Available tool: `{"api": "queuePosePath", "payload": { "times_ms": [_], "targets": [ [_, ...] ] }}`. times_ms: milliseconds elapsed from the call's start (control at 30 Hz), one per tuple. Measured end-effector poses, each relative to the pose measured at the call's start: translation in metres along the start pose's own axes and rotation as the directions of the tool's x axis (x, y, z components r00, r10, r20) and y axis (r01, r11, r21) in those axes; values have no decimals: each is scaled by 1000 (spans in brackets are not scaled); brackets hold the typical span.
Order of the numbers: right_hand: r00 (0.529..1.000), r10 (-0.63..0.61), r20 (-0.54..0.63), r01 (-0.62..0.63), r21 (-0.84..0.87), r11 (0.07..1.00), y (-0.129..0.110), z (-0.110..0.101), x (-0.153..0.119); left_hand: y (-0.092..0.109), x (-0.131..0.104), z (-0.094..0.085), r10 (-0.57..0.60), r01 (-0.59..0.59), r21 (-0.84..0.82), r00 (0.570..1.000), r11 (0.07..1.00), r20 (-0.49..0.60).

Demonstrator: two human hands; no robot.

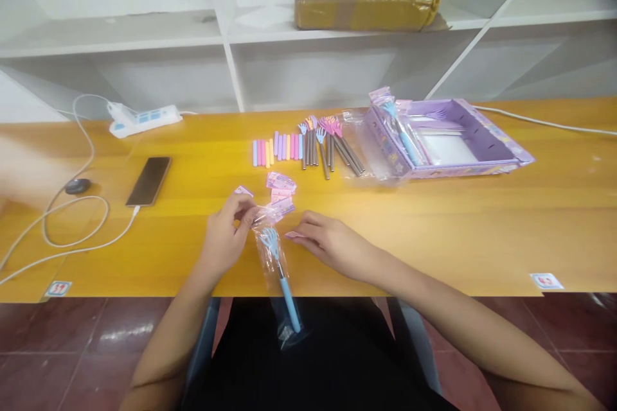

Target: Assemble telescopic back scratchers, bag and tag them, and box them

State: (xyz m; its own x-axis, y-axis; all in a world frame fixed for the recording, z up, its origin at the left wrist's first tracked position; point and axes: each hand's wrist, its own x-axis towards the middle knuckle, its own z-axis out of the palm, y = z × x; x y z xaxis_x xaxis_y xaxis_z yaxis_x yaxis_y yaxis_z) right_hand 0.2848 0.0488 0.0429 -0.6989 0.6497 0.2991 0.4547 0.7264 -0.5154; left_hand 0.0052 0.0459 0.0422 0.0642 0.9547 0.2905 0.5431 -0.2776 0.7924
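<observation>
My left hand [230,230] pinches the top of a clear plastic bag [265,257]. Inside the bag lies a light blue back scratcher [287,298], claw end up, its handle reaching past the table edge over my lap. Between the fingers of my right hand [328,243] is a small pink card [295,235], held just right of the bag. More pink printed cards [280,183] lie in a loose pile beyond my hands. Farther back are several metal rods with coloured claw heads [322,149], beside a row of pastel handle sleeves [284,146].
A purple display box [496,164] stands at the back right, with a bagged blue scratcher [407,138] across its left side. To the left are a phone [149,181] on a cable, a black round object [78,186] and a power strip [147,121]. A taped carton [366,3] sits on the shelf.
</observation>
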Motion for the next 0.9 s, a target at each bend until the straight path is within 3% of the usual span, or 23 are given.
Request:
{"api": "queuePosePath", "payload": {
  "times_ms": [133,300,433,667,900],
  "targets": [
    [979,-205,-4,201,-192,961,-10,-6,12,-1,0,1,-40,41,-72,999,997,10],
    [982,-168,-91,135,-291,947,-3,6,30,-4,-4,7,-5,19,-231,998,973,59],
    [987,-111,-119,87,-186,979,4,2,39,-2,-7,15,47,-10,-331,994,944,103],
    [943,-105,-315,148,116,982,20,-5,49,2,-6,14,185,-171,-128,977,977,105],
    [903,25,-428,89,243,966,20,-4,47,2,-6,13,276,-273,-37,956,961,105]
  ]
}}
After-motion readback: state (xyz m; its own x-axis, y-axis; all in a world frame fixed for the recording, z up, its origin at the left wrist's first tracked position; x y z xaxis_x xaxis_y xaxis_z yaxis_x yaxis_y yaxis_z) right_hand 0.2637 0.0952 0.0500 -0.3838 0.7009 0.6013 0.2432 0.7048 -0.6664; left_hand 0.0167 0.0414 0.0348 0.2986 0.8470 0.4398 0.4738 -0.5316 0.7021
